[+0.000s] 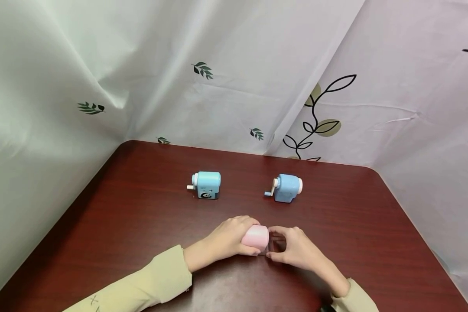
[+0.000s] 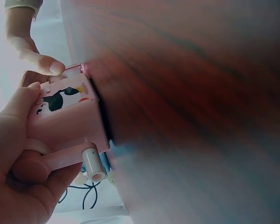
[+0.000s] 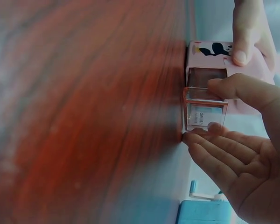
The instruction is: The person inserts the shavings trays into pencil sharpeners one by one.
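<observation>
A pink crank pencil sharpener (image 1: 256, 237) with a panda picture stands on the table, and my left hand (image 1: 232, 236) grips its body from the left. Its crank handle (image 2: 67, 158) shows beneath that hand in the left wrist view. On the other side, a clear drawer (image 3: 205, 114) sticks partly out of the sharpener's front. My right hand (image 1: 298, 249) pinches this drawer, the thumb (image 3: 224, 87) at one side and fingertips at the other. Inside the drawer a small printed label is visible; I see no shavings there.
Farther back on the dark red table (image 1: 140, 216) stand a teal crank sharpener (image 1: 208, 184) on the left and a blue one (image 1: 287, 187) on the right. White patterned curtain (image 1: 226, 99) hangs behind the table and along its sides.
</observation>
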Tool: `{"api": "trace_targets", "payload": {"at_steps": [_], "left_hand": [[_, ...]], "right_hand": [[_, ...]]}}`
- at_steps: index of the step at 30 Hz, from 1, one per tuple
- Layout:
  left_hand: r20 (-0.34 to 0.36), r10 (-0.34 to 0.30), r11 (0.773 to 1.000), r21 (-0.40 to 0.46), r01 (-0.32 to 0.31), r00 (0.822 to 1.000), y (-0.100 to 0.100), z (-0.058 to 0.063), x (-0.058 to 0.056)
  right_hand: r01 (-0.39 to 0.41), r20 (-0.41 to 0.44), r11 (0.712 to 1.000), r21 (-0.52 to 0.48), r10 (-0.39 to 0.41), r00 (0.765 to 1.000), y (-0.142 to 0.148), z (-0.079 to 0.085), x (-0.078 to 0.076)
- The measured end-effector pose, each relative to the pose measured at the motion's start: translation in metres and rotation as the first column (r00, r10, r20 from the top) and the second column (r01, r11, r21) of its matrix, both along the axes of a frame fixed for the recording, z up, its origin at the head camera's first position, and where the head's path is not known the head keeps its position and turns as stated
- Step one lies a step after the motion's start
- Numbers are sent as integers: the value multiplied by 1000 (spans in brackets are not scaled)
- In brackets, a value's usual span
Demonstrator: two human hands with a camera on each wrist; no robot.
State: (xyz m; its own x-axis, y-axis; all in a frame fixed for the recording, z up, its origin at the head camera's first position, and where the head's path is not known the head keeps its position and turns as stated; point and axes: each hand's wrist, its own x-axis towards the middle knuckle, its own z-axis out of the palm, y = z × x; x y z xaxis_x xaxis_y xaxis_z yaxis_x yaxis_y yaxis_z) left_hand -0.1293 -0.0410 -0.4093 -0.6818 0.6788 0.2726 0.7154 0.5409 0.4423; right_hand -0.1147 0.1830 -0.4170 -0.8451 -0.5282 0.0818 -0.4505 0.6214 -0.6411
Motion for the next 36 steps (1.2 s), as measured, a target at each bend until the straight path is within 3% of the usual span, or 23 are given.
{"api": "trace_targets", "payload": {"at_steps": [12, 20, 29, 36], "left_hand": [[-12, 6, 1000, -4, -7, 1000, -1, 1, 2], [-4, 9, 1000, 3, -9, 1000, -2, 0, 2], [2, 12, 1000, -6, -12, 1000, -1, 0, 1], [10, 8, 1000, -10, -7, 1000, 0, 1, 1]], "right_hand": [[-12, -22, 999, 30, 12, 1000, -5, 3, 1], [-93, -43, 995, 32, 94, 995, -1, 6, 0], [-48, 28, 999, -15, 49, 998, 6, 4, 4], [-42, 6, 999, -21, 42, 999, 7, 0, 4]]}}
